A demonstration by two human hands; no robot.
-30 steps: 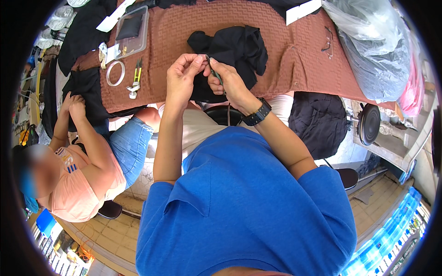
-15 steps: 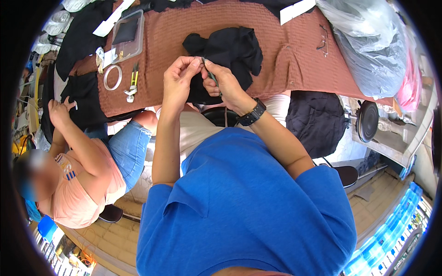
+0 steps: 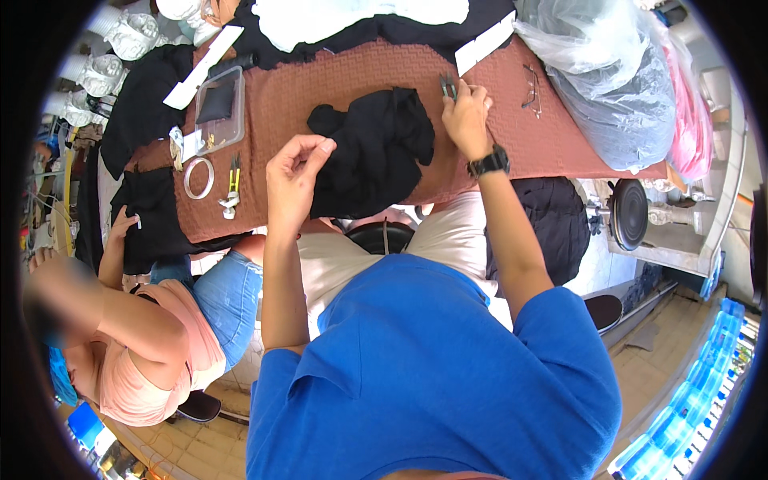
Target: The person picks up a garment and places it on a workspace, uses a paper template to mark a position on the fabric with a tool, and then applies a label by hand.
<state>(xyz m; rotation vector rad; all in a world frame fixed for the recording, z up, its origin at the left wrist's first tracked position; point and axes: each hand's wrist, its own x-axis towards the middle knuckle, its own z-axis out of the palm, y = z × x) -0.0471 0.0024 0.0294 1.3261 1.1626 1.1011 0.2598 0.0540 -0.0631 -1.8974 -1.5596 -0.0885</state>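
My right hand (image 3: 468, 116) is reached out over the brown cloth with its fingers around small dark green thread snips (image 3: 449, 86), the blades pointing away from me. The snips are low, at the cloth or just above it; I cannot tell which. My left hand (image 3: 293, 172) is raised with thumb and forefinger pinched together, and anything between the tips is too small to make out. A bunched black garment (image 3: 372, 152) lies between the two hands, its near edge hanging toward my lap.
Brown cloth (image 3: 280, 88) covers the table. At left are a clear plastic box (image 3: 240, 104), a white ring-shaped roll (image 3: 198, 178) and a yellow-handled tool (image 3: 234, 180). Eyeglasses (image 3: 531, 88) and large plastic bags (image 3: 608, 96) lie at right. A co-worker (image 3: 160, 336) sits at left.
My hands have parted: the right moved away to the right and outward with the snips, the left drew slightly back. The view shifted too. The co-worker's arm rose toward the head.
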